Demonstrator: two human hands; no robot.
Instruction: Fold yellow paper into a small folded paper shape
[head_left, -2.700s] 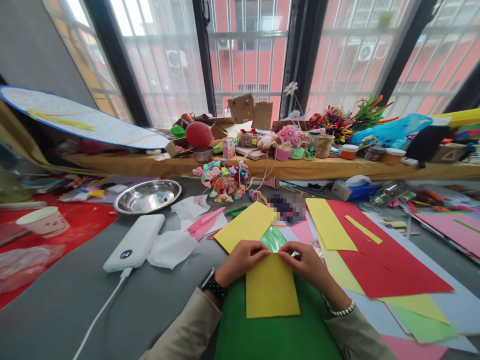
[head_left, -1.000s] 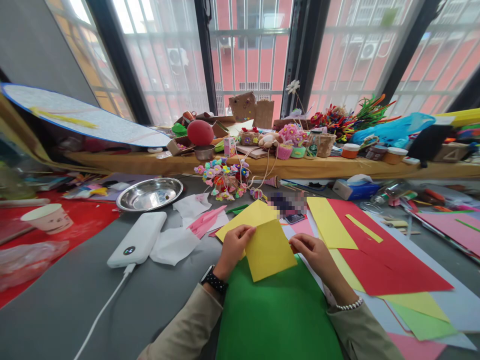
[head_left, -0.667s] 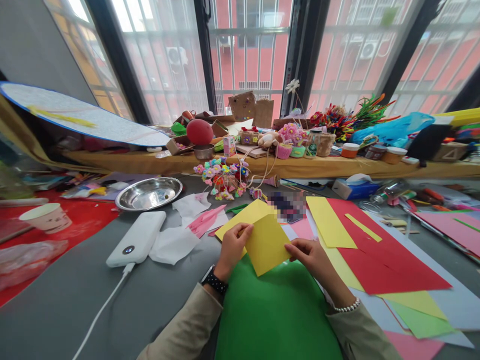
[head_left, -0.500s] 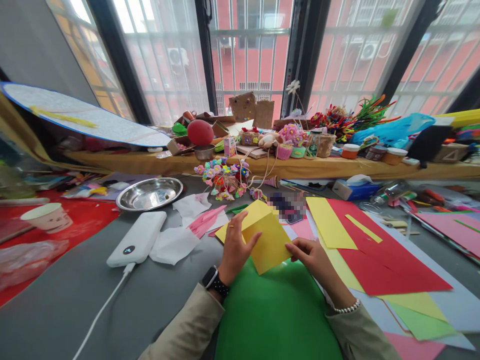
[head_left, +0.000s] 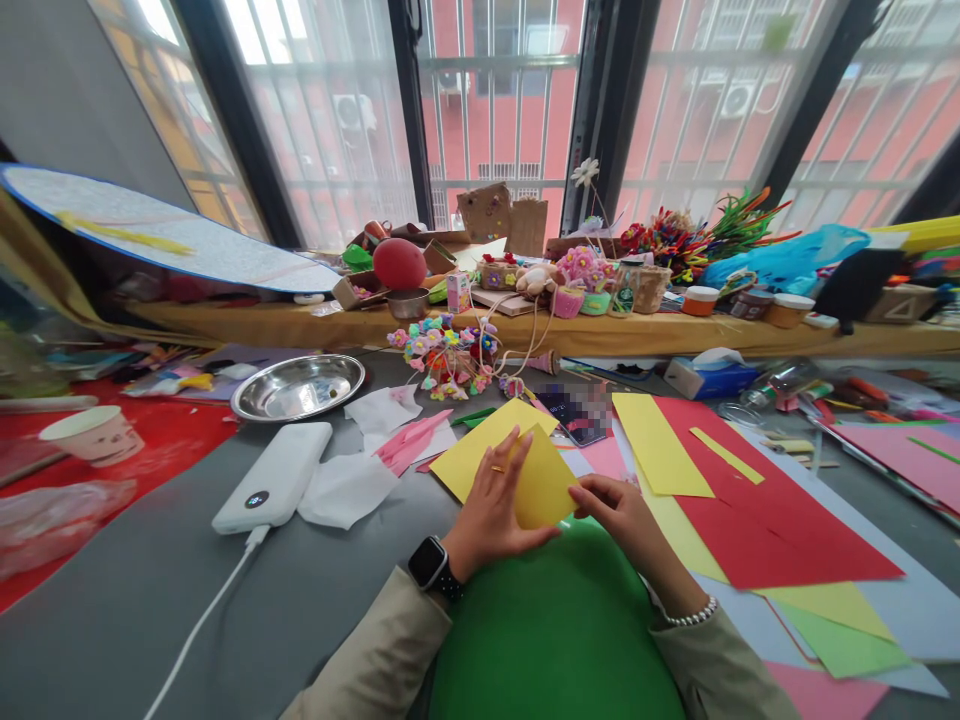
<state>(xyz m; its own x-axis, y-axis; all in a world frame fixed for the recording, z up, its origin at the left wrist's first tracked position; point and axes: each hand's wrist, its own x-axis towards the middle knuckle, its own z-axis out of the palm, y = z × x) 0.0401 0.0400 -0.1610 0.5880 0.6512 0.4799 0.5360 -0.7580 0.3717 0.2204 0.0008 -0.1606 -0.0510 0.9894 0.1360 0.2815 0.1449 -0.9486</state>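
Note:
A yellow sheet of folded paper (head_left: 550, 482) lies in front of me, its upper flap turned over the flat part behind. My left hand (head_left: 495, 510) rests on it with fingers stretched out and thumb apart, pressing near the fold. At the right corner, my right hand (head_left: 611, 505) pinches the flap between thumb and fingers. Directly below both hands bulges a shiny green balloon (head_left: 555, 630). A smartwatch (head_left: 429, 563) is on my left wrist, a beaded bracelet (head_left: 697, 612) on my right.
Red card (head_left: 787, 520) and yellow strips lie to the right. On the left are a white power bank (head_left: 274, 480) with a cable, a metal plate (head_left: 300, 388), tissues (head_left: 349, 490) and a paper cup (head_left: 94, 435). A phone (head_left: 574, 412) and pipe-cleaner flowers (head_left: 446, 355) sit farther back.
My left hand has moved right and down, from holding the raised flap to lying spread over it. The flap sits lower and flatter. My right hand keeps its pinch on the corner.

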